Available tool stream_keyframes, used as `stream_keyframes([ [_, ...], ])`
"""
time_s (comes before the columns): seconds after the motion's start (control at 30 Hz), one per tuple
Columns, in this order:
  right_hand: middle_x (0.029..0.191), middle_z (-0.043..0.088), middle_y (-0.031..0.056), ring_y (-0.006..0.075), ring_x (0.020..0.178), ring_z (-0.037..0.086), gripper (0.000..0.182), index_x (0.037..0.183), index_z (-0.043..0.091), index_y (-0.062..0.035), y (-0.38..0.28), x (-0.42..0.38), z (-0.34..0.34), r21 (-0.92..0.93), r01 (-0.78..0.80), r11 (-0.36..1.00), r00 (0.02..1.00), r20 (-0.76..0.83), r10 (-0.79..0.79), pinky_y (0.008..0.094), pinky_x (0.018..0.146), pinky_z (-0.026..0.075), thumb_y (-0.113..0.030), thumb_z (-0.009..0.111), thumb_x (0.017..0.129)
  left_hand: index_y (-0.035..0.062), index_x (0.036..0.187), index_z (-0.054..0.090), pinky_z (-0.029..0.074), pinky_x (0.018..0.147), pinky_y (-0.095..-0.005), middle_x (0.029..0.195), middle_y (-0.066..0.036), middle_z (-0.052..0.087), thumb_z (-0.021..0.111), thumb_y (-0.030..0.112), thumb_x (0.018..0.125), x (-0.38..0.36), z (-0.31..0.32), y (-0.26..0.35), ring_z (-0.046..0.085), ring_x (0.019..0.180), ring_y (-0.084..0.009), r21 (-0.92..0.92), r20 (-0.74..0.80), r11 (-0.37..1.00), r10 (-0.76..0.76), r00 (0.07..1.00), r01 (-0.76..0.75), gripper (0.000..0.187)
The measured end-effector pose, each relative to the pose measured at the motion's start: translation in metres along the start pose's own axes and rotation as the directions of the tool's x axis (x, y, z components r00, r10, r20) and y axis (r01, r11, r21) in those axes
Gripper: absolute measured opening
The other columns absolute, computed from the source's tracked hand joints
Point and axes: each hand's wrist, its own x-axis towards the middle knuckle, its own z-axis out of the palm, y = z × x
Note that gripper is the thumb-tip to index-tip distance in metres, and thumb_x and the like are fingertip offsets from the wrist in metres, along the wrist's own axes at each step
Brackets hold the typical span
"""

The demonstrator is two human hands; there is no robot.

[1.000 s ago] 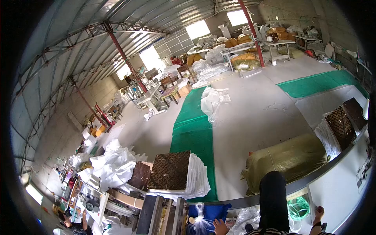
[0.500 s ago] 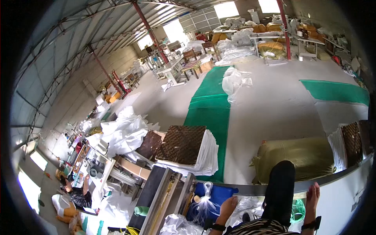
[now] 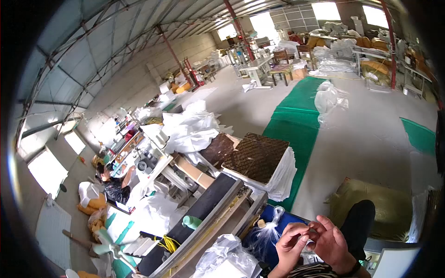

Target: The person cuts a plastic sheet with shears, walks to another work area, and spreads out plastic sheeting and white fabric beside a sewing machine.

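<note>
My left hand [image 3: 291, 244] is raised at the lower middle, its thumb and fingertips pressed together; anything between them is too small to make out. Touching or very near it, my right hand [image 3: 331, 241] has its fingers bent and partly spread. Beside them a bundle of clear strands [image 3: 270, 231] with a looped top lies on a blue surface [image 3: 296, 214]. My dark-clothed knee [image 3: 361, 224] shows to the right. Left of the hands is crumpled clear plastic [image 3: 227, 259].
A metal-edged bench [image 3: 204, 236] carries a green bottle [image 3: 191, 222] and yellow cord [image 3: 168, 243]. A stack of white sheets [image 3: 283, 178] stands beyond. At left, a person [image 3: 116, 187] sits among white material. A green fan [image 3: 113, 248] is near the bottom left.
My hands have come up and together from their separate places at the lower edge. The view has turned left, so the room's contents appear shifted right.
</note>
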Motion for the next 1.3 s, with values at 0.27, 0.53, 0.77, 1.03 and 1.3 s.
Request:
stream_keyframes([
  [0.27, 0.138, 0.041, 0.0125, 0.0282, 0.120, 0.045, 0.051, 0.141, 0.030, -0.0124, 0.019, 0.004, 0.009, -0.007, -0.067, 0.998, 0.998, 0.016, 0.067, 0.0423, 0.084, 0.043, -0.038, 0.038, 0.097, -0.0019, 0.094, 0.061, 0.043, 0.082, -0.0296, 0.094, -0.010, 0.057, 0.061, -0.001, 0.085, -0.006, -0.010, 0.014, 0.054, 0.089, -0.0183, -0.025, -0.122, 1.000, 0.004, 0.992, -0.007, 0.009],
  [0.53, 0.140, 0.039, 0.0114, 0.0269, 0.120, 0.044, 0.052, 0.142, 0.029, -0.0131, 0.024, 0.007, 0.016, 0.003, -0.135, 0.991, 0.990, 0.030, 0.135, 0.0409, 0.084, 0.042, -0.039, 0.036, 0.098, -0.0015, 0.089, 0.060, 0.046, 0.069, -0.0259, 0.093, -0.009, 0.057, 0.058, 0.006, 0.090, -0.007, -0.017, 0.016, 0.054, 0.082, -0.0157, -0.114, -0.176, 0.993, -0.007, 0.984, -0.014, 0.008],
  [0.77, 0.143, 0.034, 0.0111, 0.0247, 0.127, 0.038, 0.052, 0.143, 0.028, -0.0127, 0.022, 0.013, 0.013, 0.347, -0.120, 0.930, 0.989, -0.042, 0.143, 0.0377, 0.088, 0.038, -0.038, 0.034, 0.098, -0.0023, 0.106, 0.062, 0.045, 0.080, -0.0251, 0.105, -0.007, 0.055, 0.058, 0.006, 0.090, -0.005, -0.013, 0.015, 0.053, 0.089, -0.0128, -0.047, -0.153, 0.983, -0.185, 0.971, 0.180, 0.019],
  [1.03, 0.145, 0.030, 0.0140, 0.0255, 0.128, 0.037, 0.051, 0.143, 0.028, -0.0124, 0.019, 0.007, 0.001, 0.451, -0.085, 0.889, 0.995, -0.014, 0.103, 0.0388, 0.093, 0.037, -0.038, 0.031, 0.100, -0.0012, 0.107, 0.062, 0.051, 0.065, -0.0208, 0.105, -0.006, 0.054, 0.062, 0.001, 0.086, -0.008, -0.001, 0.010, 0.055, 0.087, -0.0112, -0.214, -0.136, 0.932, -0.323, 0.936, 0.291, 0.021],
  [1.3, 0.141, 0.038, 0.0101, 0.0226, 0.120, 0.042, 0.052, 0.140, 0.034, -0.0116, 0.006, -0.005, -0.004, 0.361, 0.004, 0.933, 0.990, -0.135, 0.048, 0.0360, 0.089, 0.038, -0.041, 0.038, 0.097, -0.0004, 0.104, 0.062, 0.045, 0.077, -0.0221, 0.100, -0.006, 0.055, 0.062, 0.000, 0.085, -0.009, 0.011, -0.006, 0.054, 0.086, -0.0107, -0.187, -0.035, 0.908, -0.388, 0.921, 0.376, 0.019],
])
